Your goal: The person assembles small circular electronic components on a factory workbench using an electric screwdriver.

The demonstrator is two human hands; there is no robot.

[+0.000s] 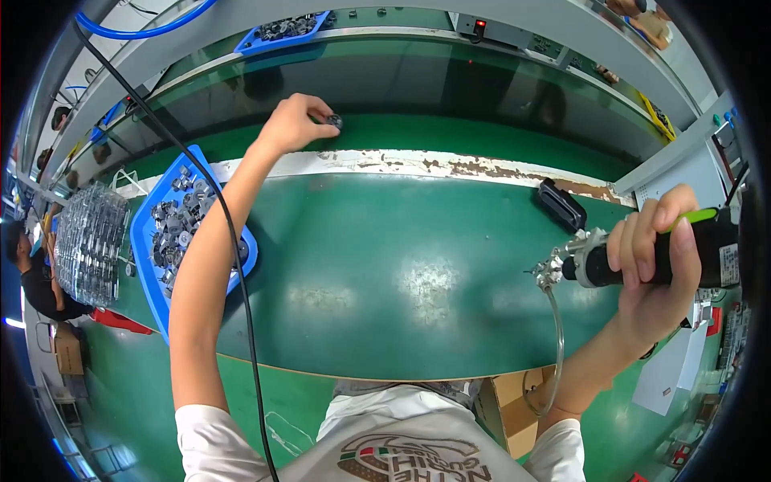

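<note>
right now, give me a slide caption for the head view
Left hand holds a small dark part; right hand grips a black handheld tool.

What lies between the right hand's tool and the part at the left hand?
The head view shows, from tool to part: green table, chipped white strip, then green surface.

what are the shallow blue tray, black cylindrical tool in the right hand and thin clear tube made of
Shallow blue tray: likely moulded plastic, smooth and evenly coloured. Black cylindrical tool: its dark, matte body could be plastic or coated metal; its silvery front fittings look like bare metal, given their bright glints. Thin clear tube: probably flexible plastic, see-through and bent in a curve.
</note>
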